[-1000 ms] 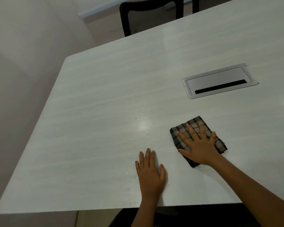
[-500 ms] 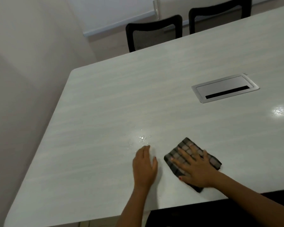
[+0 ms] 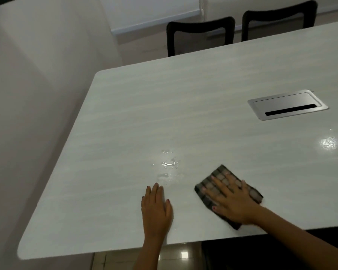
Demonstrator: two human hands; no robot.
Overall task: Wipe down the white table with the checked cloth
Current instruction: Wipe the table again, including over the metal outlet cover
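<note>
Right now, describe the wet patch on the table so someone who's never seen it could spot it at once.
Start at the white table, on its near half. The wet patch lies just beyond the left hand, left of the checked cloth under the right hand. It is a ragged cluster of glinting droplets, unlike the single round glare far to the right.

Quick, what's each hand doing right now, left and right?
Left hand: open, flat on the white table, holding nothing.
Right hand: open, fingers spread, pressing the checked cloth.
</note>
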